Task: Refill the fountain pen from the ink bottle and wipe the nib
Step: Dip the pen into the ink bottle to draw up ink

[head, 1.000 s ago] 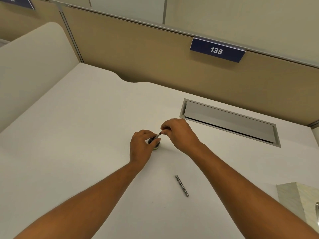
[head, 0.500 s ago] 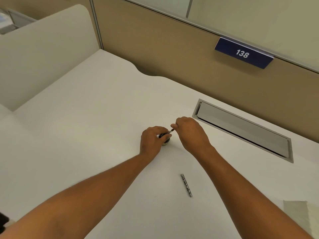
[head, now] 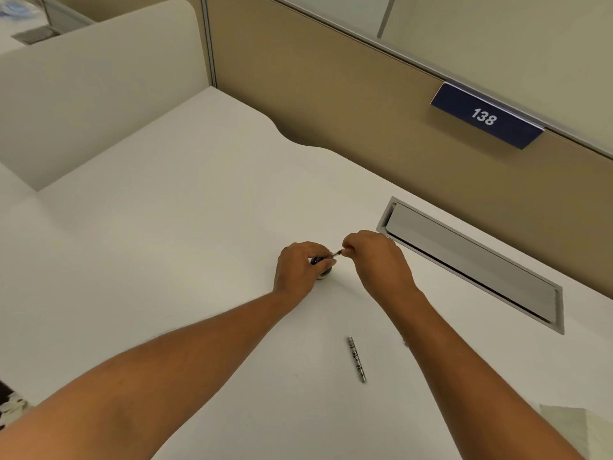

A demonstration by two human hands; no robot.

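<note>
Both our hands meet near the middle of the white desk (head: 185,207). Our left hand (head: 298,272) curls down over the ink bottle (head: 323,273), fingers wrapped round its top so that only a dark sliver and a pale base edge show. Our right hand (head: 378,260) pinches the upper end of the pen's slim inner section (head: 331,255) between thumb and fingertips; that section slants down to the left toward the bottle mouth, and we cannot tell whether the nib is in the ink, since our left fingers cover it.

Against the frame of half a second ago, our hands keep the same grips and the same place on the desk relative to the bottle; what differs is the view, which has swung left, so the 138 sign (head: 487,116) and the recessed cable hatch (head: 471,260) sit further right and more of the white side divider (head: 93,81) shows. The metal pen barrel (head: 356,359) lies where it lay, loose on the desk between our forearms, well apart from the bottle.

Left of our hands the desk runs broad and bare up to the divider and the curved cut-out (head: 298,141) in the back edge. On the right, the hatch's near corner lies just beside our right knuckles, and the tan partition (head: 331,94) rises behind it. A pale folded tissue (head: 577,429) lies at the lower right corner, well apart from the barrel.
</note>
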